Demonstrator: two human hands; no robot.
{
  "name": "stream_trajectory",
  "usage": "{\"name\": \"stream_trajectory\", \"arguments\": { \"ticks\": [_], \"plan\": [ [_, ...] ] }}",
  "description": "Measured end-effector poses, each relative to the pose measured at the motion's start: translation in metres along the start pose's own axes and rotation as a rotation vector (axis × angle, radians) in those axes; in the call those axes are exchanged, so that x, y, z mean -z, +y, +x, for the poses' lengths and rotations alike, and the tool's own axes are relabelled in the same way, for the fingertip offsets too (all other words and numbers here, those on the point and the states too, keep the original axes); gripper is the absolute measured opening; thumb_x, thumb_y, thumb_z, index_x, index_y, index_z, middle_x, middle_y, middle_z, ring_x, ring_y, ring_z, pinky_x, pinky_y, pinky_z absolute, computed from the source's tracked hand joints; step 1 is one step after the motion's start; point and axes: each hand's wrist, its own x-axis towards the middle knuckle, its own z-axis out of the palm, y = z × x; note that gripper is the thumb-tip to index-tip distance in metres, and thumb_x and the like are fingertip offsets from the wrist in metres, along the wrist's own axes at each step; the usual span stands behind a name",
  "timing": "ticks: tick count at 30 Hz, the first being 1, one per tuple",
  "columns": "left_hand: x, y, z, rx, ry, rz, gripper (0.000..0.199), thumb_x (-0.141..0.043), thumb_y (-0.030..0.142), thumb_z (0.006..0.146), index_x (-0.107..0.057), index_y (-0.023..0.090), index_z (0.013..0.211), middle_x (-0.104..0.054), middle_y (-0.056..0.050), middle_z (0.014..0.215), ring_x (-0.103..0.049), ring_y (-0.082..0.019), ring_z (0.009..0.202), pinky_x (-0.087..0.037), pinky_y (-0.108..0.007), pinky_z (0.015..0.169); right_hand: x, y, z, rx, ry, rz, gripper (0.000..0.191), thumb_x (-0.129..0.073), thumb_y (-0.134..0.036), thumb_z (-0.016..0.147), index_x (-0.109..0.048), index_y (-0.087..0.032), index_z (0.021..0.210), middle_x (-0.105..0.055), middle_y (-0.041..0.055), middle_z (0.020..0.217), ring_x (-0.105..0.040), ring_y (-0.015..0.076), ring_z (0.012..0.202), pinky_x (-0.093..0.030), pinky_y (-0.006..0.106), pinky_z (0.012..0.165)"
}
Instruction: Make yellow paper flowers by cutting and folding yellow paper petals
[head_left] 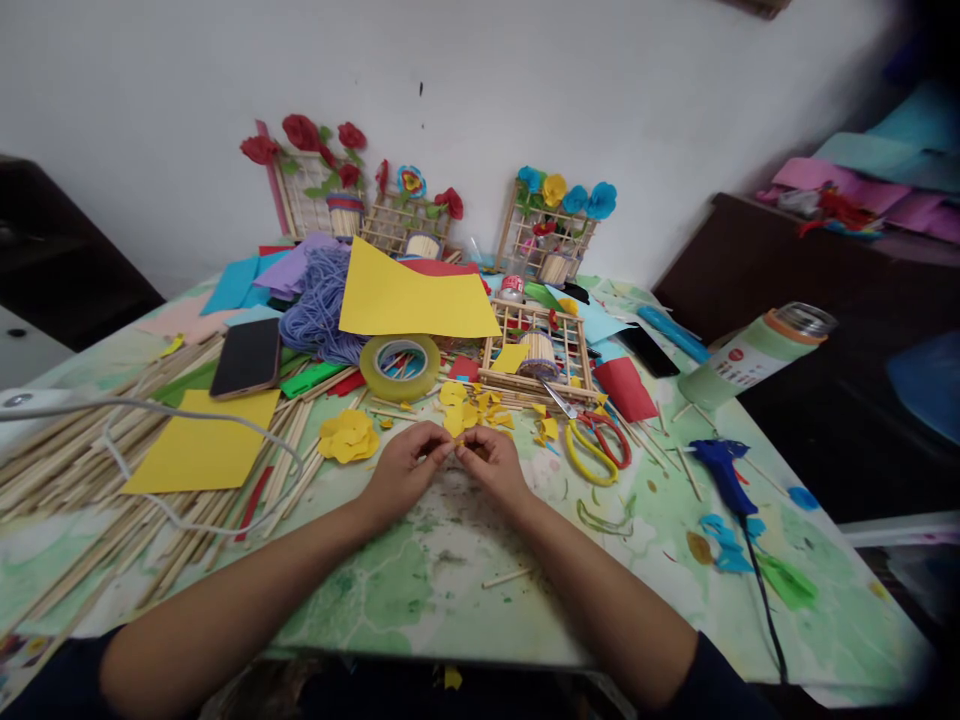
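Left hand (411, 465) and right hand (493, 468), almost closed, pinched a yellow scrap (460, 443) between them, in from the table's near edge (435, 642)

Small yellow paper piece (459, 442), mostly hidden, exact shape unclear, being pinched from both sides, sitting left of scissors (577, 417).
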Motion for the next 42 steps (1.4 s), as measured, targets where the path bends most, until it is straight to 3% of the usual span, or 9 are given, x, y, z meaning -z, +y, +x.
{"name": "stream_trajectory", "arguments": {
  "ticks": [4, 8, 12, 18, 25, 34, 42],
  "plan": [
    [-0.005, -0.008, 0.003, 0.228, 0.038, -0.347, 0.021, -0.056, 0.037, 0.082, -0.054, 0.017, 0.079, -0.052, 0.003, 0.06, -0.049, -0.01, 0.055, -0.039, -0.022, 0.055, 0.0, -0.001, 0.0, 0.069, 0.052, -0.07, 0.01, -0.06, -0.028, 0.069, -0.06, -0.02, 0.063, -0.057, 0.0001, 0.06, -0.051, 0.0145, 0.06, -0.041, 0.027, 0.06],
    [-0.007, -0.012, 0.008, 0.308, 0.089, -0.552, 0.023, -0.06, 0.038, 0.08, -0.052, 0.016, 0.077, -0.053, 0.003, 0.063, -0.048, -0.008, 0.054, -0.037, -0.02, 0.054, 0.001, -0.004, 0.0, 0.21, 0.107, -0.155, 0.008, -0.065, -0.021, 0.068, -0.065, -0.021, 0.061, -0.064, 0.002, 0.068, -0.056, 0.0175, 0.073, -0.041, 0.033, 0.075],
    [-0.006, -0.012, 0.008, 0.31, 0.1, -0.533, 0.023, -0.063, 0.037, 0.078, -0.054, 0.015, 0.077, -0.054, 0.003, 0.063, -0.048, -0.008, 0.054, -0.037, -0.019, 0.053, 0.001, -0.01, -0.002, 0.237, 0.186, -0.23, 0.01, -0.066, -0.018, 0.067, -0.063, -0.022, 0.058, -0.063, 0.0016, 0.073, -0.054, 0.0184, 0.078, -0.039, 0.035, 0.078],
    [-0.006, -0.006, 0.002, 0.346, -0.094, -0.463, 0.03, -0.06, 0.043, 0.079, -0.061, 0.014, 0.086, -0.06, 0.0, 0.062, -0.053, -0.012, 0.059, -0.04, -0.023, 0.058, 0.003, -0.015, -0.003, 0.251, 0.317, -0.305, 0.015, -0.064, -0.015, 0.064, -0.055, -0.021, 0.053, -0.057, 0.0009, 0.069, -0.05, 0.0185, 0.076, -0.039, 0.034, 0.075],
    [-0.005, -0.001, 0.003, 0.354, -0.109, -0.444, 0.032, -0.064, 0.044, 0.075, -0.062, 0.013, 0.083, -0.061, 0.0, 0.062, -0.055, -0.012, 0.059, -0.042, -0.023, 0.06, 0.002, -0.013, -0.005, 0.285, 0.268, -0.38, 0.016, -0.067, -0.017, 0.065, -0.055, -0.021, 0.054, -0.058, 0.0007, 0.07, -0.049, 0.0184, 0.076, -0.037, 0.035, 0.076],
    [-0.006, -0.001, 0.005, 0.357, -0.159, -0.468, 0.035, -0.06, 0.049, 0.077, -0.059, 0.014, 0.074, -0.057, 0.001, 0.056, -0.049, -0.01, 0.052, -0.038, -0.021, 0.052, 0.006, -0.009, -0.003, 0.246, 0.139, -0.158, 0.024, -0.058, -0.032, 0.077, -0.061, -0.021, 0.056, -0.059, 0.0016, 0.068, -0.051, 0.017, 0.074, -0.039, 0.033, 0.074],
    [-0.005, -0.001, 0.005, 0.405, -0.185, -0.562, 0.028, -0.068, 0.039, 0.069, -0.06, 0.014, 0.081, -0.062, -0.001, 0.067, -0.053, -0.01, 0.055, -0.041, -0.022, 0.054, 0.006, -0.006, 0.0, 0.135, 0.176, -0.036, 0.026, -0.056, -0.033, 0.075, -0.054, -0.021, 0.051, -0.058, 0.0014, 0.064, -0.053, 0.0175, 0.07, -0.041, 0.032, 0.072]
  ]
}}
